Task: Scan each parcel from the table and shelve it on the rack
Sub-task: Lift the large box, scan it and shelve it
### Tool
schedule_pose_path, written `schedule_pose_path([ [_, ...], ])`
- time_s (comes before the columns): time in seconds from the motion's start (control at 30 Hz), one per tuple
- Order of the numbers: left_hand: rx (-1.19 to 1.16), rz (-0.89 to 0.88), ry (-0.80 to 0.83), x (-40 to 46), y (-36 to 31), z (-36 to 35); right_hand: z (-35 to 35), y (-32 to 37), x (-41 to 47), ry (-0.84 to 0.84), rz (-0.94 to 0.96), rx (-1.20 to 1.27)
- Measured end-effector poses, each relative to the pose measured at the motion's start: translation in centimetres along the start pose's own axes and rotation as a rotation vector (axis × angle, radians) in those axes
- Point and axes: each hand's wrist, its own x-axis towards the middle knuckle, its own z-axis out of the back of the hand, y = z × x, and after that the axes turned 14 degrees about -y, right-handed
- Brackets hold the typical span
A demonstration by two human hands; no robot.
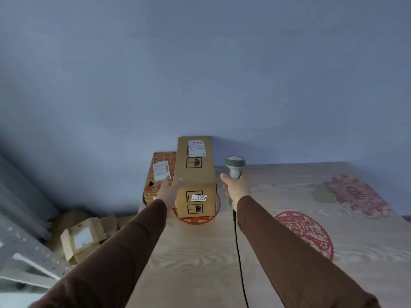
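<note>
1. The tall box (195, 174) stood on the tabletop (278, 230) at its far left corner, close to the wall. Its long axis ran away from the person, with the shipping label at the far end of the top face and a "1042" sticker on the near face.
2. A second box (159, 174), printed in red, lay just beside the tall box on its left, partly hidden by it.
3. The left hand (170, 192) was released, fingers straight, at the left near top edge of the tall box. Contact appeared likely but could not be confirmed. This hand was the nearer one to both boxes.
4. The right hand (236, 187) was grasping the scanner (234, 166) by its handle, head up, just right of the tall box and apart from it. The cable (239, 252) hung down toward the person.
5. Judgement: the label lay ahead and left of the scanner head, so the coming move called for tilting the head left and down onto the top face.
6. The rack (26, 252) stood low on the left, well apart from the tabletop; crumpled cartons (80, 236) lay on the floor beside it.
</note>
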Motion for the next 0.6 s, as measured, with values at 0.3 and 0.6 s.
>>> schedule_pose_path([
  [0.3, 0.041, 0.087, 0.033, 10.7, 1.7, -2.4, -7.5, -3.5, 6.6, -0.02, -0.138, -0.03],
  [0.6, -0.003, 0.121, 0.104, 12.1, 2.6, -4.2, -7.3, -4.7, 9.2, 0.082, -0.279, 0.04],
])
